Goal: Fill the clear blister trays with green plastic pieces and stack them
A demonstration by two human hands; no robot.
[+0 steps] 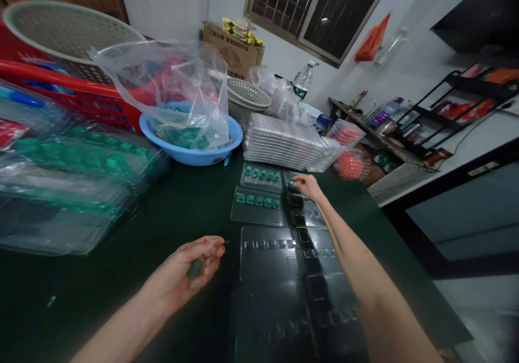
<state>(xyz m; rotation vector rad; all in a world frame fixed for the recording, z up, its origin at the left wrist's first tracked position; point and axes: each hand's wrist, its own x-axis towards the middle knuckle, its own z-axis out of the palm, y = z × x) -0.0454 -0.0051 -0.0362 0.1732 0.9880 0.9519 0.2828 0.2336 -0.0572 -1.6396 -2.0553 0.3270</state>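
Observation:
My right hand (pixel 308 186) reaches over the far right clear plastic tray, its fingers pinched on a small translucent green plastic piece (pixel 291 183). Beside it, two clear trays hold rows of green pieces: the farther tray (pixel 244 182) and the nearer tray (pixel 259 217). My left hand (pixel 198 263) hovers over the dark green table, left of the trays, thumb and fingers curled together. A patch of green shows inside its curl; whether that is a held piece or the table, I cannot tell. Closer to me lie more trays (pixel 267 263) with no green pieces visible in their slots.
A light blue basin (pixel 190 158) with green pieces and a plastic bag (pixel 170 76) stands behind. Next to it is a stack of clear trays (pixel 279 141). Filled packs (pixel 81 158) pile up at left, before a red basket (pixel 93 103). A stray green bit (pixel 51 301) lies front left.

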